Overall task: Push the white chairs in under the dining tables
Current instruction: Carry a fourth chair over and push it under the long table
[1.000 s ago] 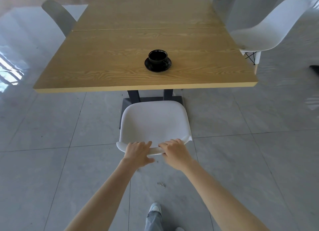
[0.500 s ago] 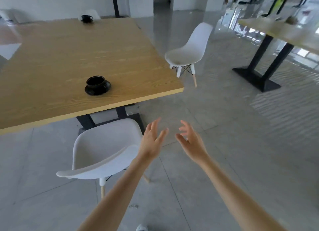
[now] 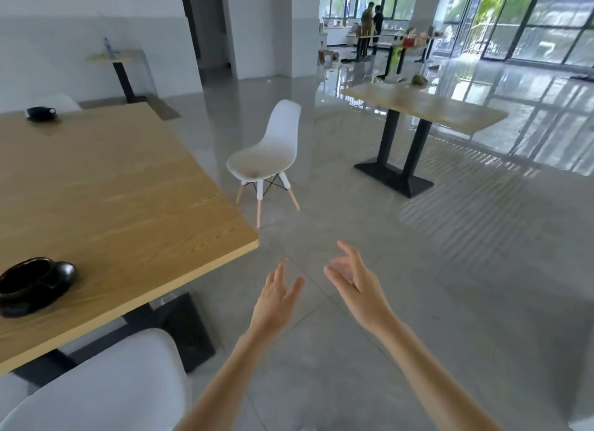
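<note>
Since earlier frame: view swung right and up, both hands lifted off near chair. Left hand (image 3: 276, 297) and right hand (image 3: 353, 279) open, fingers spread, holding nothing, over bare floor. Two white chairs: near chair (image 3: 106, 385) at bottom left, close to wooden table (image 3: 135, 205) edge; far chair (image 3: 268, 155) standing clear of table's right side, seat facing left toward table, back to right. Two black cups: near cup (image 3: 32, 284), far cup (image 3: 41, 112). Second table (image 3: 424, 107) far right. No readable writing.
</note>
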`<action>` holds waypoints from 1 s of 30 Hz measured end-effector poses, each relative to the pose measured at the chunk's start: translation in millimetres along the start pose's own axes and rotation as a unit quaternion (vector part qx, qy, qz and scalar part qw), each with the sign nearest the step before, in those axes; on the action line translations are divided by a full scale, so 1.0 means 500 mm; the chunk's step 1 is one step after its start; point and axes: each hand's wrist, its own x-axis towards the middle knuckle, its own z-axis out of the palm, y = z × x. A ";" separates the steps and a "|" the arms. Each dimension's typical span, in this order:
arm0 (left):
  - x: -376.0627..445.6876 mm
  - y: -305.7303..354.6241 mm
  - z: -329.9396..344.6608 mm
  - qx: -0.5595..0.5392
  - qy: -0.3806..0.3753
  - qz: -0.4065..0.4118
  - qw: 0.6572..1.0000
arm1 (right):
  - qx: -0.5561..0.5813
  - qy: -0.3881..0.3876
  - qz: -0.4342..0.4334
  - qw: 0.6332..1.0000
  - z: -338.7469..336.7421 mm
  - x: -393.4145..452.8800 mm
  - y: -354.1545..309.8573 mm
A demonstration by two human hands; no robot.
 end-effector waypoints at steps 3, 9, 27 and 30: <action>0.136 0.033 -0.014 0.014 0.025 0.004 1.000 | 0.010 -0.001 0.006 1.000 -0.015 0.133 0.028; 0.396 0.139 -0.063 -0.011 0.083 0.029 0.996 | 0.023 0.016 -0.011 1.000 -0.053 0.410 0.046; 1.117 0.378 -0.001 -0.050 0.173 0.014 0.983 | 0.025 -0.114 -0.040 0.992 -0.130 1.182 0.291; 1.251 0.423 0.002 -0.044 0.202 0.020 0.978 | 0.028 -0.105 -0.058 0.992 -0.164 1.328 0.306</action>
